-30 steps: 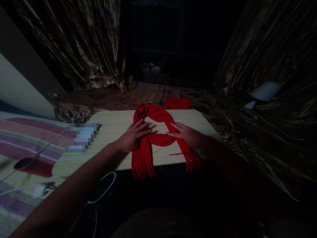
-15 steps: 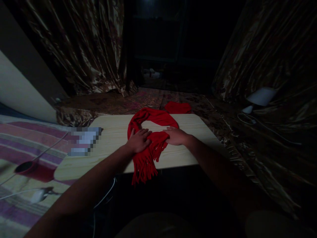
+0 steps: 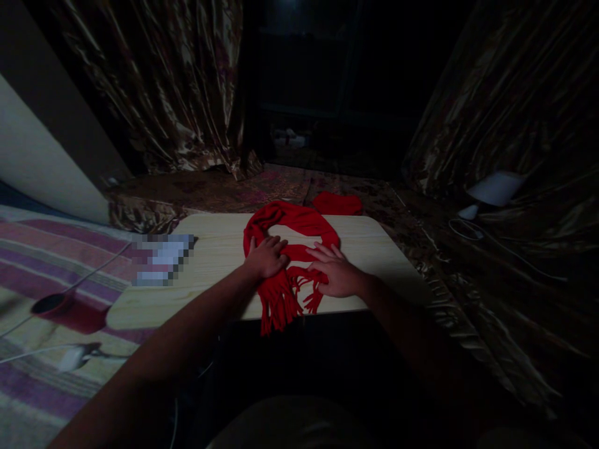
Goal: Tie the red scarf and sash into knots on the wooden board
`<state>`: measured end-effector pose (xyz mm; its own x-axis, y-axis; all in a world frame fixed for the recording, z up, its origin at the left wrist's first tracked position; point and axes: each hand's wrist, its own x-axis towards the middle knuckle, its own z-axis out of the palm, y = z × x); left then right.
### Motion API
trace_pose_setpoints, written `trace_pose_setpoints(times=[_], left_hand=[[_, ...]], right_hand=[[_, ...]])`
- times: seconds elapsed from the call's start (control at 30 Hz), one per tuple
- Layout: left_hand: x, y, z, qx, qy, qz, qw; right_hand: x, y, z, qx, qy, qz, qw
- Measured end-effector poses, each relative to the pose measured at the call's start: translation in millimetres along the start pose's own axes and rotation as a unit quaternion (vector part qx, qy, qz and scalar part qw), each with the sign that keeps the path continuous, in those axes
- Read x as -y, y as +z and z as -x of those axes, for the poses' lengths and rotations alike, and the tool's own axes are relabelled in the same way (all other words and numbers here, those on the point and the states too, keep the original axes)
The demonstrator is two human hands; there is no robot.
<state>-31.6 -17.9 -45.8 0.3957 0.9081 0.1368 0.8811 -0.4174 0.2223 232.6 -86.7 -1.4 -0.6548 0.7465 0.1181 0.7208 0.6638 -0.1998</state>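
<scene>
A red fringed scarf [image 3: 294, 221] lies in a loop on a pale wooden table [image 3: 210, 268]. Its two tasselled ends are gathered together at the near edge, and some fringe hangs over it. My left hand [image 3: 266, 257] lies flat on the left strand, fingers stretched out. My right hand [image 3: 334, 274] rests on the right end of the scarf with its fingers spread. Neither hand grips the cloth.
A second red cloth [image 3: 337, 203] lies beyond the table's far edge. A blurred-out flat item [image 3: 161, 259] sits on the table's left corner. A dark red cup [image 3: 68, 310] and white cables lie on the striped blanket at left. Shiny curtains hang behind and at right.
The scarf's right end has been drawn leftward beside the left end, closing the loop. My right hand slid nearer with it. My left hand stayed on the left strand.
</scene>
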Motion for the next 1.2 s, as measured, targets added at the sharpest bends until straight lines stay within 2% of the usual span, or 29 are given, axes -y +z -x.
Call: trace_pose_setpoints(times=[0.1, 0.23, 0.33, 0.37, 0.43, 0.5, 0.57, 0.63, 0.7, 0.87, 1.2], left_hand=[[4, -2.2, -4, 0.000, -0.004, -0.003, 1.000], [7, -5.5, -5, 0.001, 0.015, 0.001, 1.000], [9, -8.6, -2, -0.021, 0.042, 0.029, 0.998], [11, -10.1, 0, -0.049, 0.050, 0.049, 0.996], [17, -13.5, 4, -0.149, 0.031, 0.098, 0.984], [28, -16.6, 7, -0.270, -0.055, 0.138, 0.951], [43, -18.2, 9, -0.341, -0.182, 0.176, 0.905], [57, -18.1, 10, -0.341, -0.287, 0.224, 0.867], [66, -16.6, 12, -0.321, -0.329, 0.264, 0.848], [64, -14.2, 18, -0.295, -0.297, 0.300, 0.857], [57, -17.1, 23, -0.260, -0.265, 0.306, 0.877]], right_hand=[[-8, -1, 5, -0.011, 0.010, -0.042, 0.999], [-33, -6, 11, -0.028, 0.035, -0.146, 0.988], [-56, -3, 9, -0.142, 0.097, -0.232, 0.957], [-64, 0, 8, -0.194, 0.139, -0.245, 0.940], [-80, 8, 4, -0.274, 0.246, -0.226, 0.902], [-95, 18, 0, -0.290, 0.338, -0.153, 0.882], [-104, 26, -3, -0.275, 0.385, -0.058, 0.879], [-107, 32, -5, -0.259, 0.396, 0.026, 0.880], [-104, 34, -6, -0.236, 0.389, 0.087, 0.887], [-92, 32, -6, -0.193, 0.372, 0.154, 0.895], [-88, 30, -6, -0.179, 0.389, 0.160, 0.889]])
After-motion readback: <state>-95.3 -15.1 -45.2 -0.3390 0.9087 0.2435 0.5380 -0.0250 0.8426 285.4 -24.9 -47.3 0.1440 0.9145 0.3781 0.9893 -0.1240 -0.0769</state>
